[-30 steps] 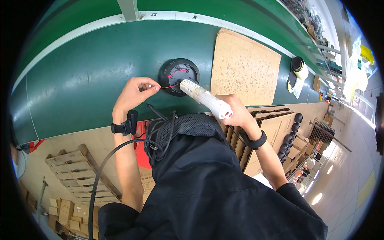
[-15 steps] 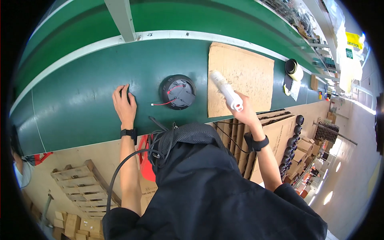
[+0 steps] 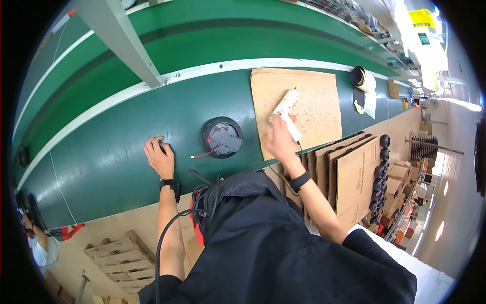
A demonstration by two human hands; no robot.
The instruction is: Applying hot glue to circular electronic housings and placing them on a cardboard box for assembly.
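Note:
My left hand (image 3: 160, 158) rests on the green worktable, fingers slightly curled and thumb apart, holding nothing that I can see. To its right lies a round black housing (image 3: 229, 139); its red wire runs left to a small white plug (image 3: 193, 157). A white glue gun (image 3: 284, 107) with an orange trigger lies on the cardboard sheet (image 3: 319, 101). My right hand (image 3: 281, 140) is beside the gun's handle and overlaps its left edge. Its fingers are smeared by motion, so I cannot tell whether they still touch the gun. The handle itself shows uncovered.
A tape roll (image 3: 365, 80) stands farther right on the table. Flattened cardboard boxes (image 3: 357, 177) lean below the table's near edge, with several black round parts (image 3: 378, 182) alongside. A wooden pallet (image 3: 119, 256) is at lower left. Another person (image 3: 40, 243) is at the far left.
The glue gun was held up in my right hand; now it lies on the cardboard and the hand has shifted left of its handle. My left hand stays put. The view has shifted.

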